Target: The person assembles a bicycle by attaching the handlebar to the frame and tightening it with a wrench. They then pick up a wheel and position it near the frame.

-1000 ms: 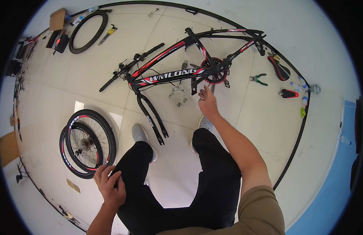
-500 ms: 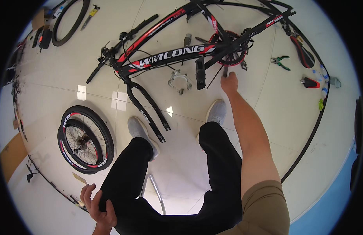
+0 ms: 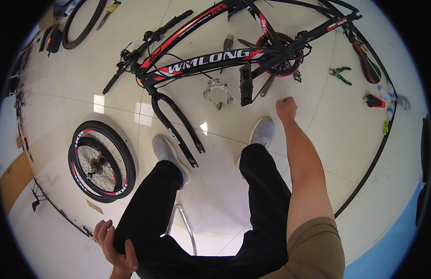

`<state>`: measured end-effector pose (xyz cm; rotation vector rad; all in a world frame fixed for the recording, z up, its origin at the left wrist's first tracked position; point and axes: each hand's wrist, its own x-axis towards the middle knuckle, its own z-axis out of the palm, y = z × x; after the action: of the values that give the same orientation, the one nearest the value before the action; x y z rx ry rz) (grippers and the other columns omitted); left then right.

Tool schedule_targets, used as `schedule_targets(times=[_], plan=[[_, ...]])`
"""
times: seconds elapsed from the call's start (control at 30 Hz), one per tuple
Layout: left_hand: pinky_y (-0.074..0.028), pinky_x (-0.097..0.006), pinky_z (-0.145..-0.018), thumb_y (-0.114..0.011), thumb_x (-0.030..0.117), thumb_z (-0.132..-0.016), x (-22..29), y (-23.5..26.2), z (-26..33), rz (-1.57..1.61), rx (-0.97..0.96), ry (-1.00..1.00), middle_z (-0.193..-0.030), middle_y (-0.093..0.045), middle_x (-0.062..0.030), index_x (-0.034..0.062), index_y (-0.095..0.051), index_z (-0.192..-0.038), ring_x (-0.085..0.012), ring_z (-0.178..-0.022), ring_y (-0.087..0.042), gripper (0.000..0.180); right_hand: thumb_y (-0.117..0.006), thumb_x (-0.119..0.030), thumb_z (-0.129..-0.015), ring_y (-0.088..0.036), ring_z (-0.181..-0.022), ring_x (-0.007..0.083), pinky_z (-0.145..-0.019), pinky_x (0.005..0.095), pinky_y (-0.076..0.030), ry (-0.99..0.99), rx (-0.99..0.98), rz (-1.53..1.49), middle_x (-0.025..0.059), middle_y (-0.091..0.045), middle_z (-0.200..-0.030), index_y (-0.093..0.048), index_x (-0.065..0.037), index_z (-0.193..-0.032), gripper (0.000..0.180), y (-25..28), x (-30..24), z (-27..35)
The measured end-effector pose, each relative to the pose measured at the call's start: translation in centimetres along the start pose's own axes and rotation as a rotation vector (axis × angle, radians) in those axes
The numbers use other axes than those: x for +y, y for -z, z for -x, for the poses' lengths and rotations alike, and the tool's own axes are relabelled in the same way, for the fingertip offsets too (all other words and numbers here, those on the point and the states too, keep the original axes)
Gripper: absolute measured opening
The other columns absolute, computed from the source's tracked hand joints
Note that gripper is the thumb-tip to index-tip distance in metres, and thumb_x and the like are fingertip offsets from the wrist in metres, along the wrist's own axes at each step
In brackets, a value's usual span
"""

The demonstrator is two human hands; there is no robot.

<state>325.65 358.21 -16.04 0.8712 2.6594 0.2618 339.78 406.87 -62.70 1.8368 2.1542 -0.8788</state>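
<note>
My right hand (image 3: 286, 109) is closed, hovering over the floor just right of a wrench (image 3: 267, 86). What its fingers hold, if anything, is hidden. The wrench lies by the crank, apart from the hand. Above it is the red-edged chainring (image 3: 297, 65) of a black and red bicycle frame (image 3: 210, 60) lying on the floor. A black pedal (image 3: 246, 86) is on the crank to the left. My left hand (image 3: 115, 249) rests against my left thigh, holding nothing, with its fingers apart.
Two wheels (image 3: 102, 160) lie stacked at left. A silver clamp-like part (image 3: 218, 93) is below the frame. Green-handled pliers (image 3: 341, 75), a saddle (image 3: 366, 65) and a red-black tool (image 3: 375, 101) lie at right. A loose tire (image 3: 83, 28) and a hammer (image 3: 108, 14) are far left.
My right hand has come away from the wrench, moving right and toward me. The wrench stays on the floor by the crank. The left hand is nearly still; the view has shifted slightly.
</note>
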Motion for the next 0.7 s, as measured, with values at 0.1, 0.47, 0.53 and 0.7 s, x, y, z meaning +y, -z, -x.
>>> schedule_targets(times=[0.1,0.47,0.53,0.7], plan=[[-0.031,-0.054,-0.105,-0.057,0.004,-0.069,-0.1,0.0,0.2,-0.014,-0.008,0.003,-0.126,-0.052,-0.0253,-0.0023,-0.049,-0.127,-0.043,-0.123,-0.043,0.059,-0.062,-0.025,-0.081,-0.063,-0.102,0.0415,-0.089,0.0473,-0.05,0.062,0.069,-0.092,0.0268,-0.065,-0.106,-0.061,0.002,-0.103,0.035,-1.4,-2.2,0.1],[-0.032,-0.056,-0.104,-0.058,0.004,-0.067,0.1,0.0,0.0,-0.011,0.009,-0.006,-0.124,-0.053,-0.0248,-0.0004,-0.049,-0.126,-0.0439,-0.122,-0.044,0.059,-0.059,-0.021,-0.078,-0.061,-0.113,0.04,-0.096,0.0451,-0.049,-0.16,-0.133,0.117,0.0271,-0.062,-0.119,-0.061,0.004,-0.109,0.04,-0.7,-5.1,0.2],[-0.032,-0.056,-0.103,-0.058,0.004,-0.067,0.1,0.1,0.0,-0.002,0.016,-0.018,-0.124,-0.053,-0.0249,-0.0004,-0.049,-0.125,-0.0445,-0.121,-0.044,0.059,-0.056,-0.021,-0.076,-0.062,-0.107,0.0416,-0.093,0.0457,-0.05,-0.16,-0.208,0.097,0.0287,-0.065,-0.11,-0.067,0.005,-0.101,0.038,-0.2,-1.6,-0.7],[-0.035,-0.056,-0.101,-0.059,0.003,-0.066,0.4,0.0,-0.4,0.03,0.028,-0.044,-0.124,-0.053,-0.0248,-0.0007,-0.051,-0.122,-0.0455,-0.121,-0.044,0.056,-0.049,-0.015,-0.076,-0.061,-0.052,0.0304,-0.049,0.0442,-0.047,0.072,-0.075,-0.007,0.0187,-0.061,-0.059,-0.065,0.002,-0.066,0.026,-0.9,7.3,0.0]])
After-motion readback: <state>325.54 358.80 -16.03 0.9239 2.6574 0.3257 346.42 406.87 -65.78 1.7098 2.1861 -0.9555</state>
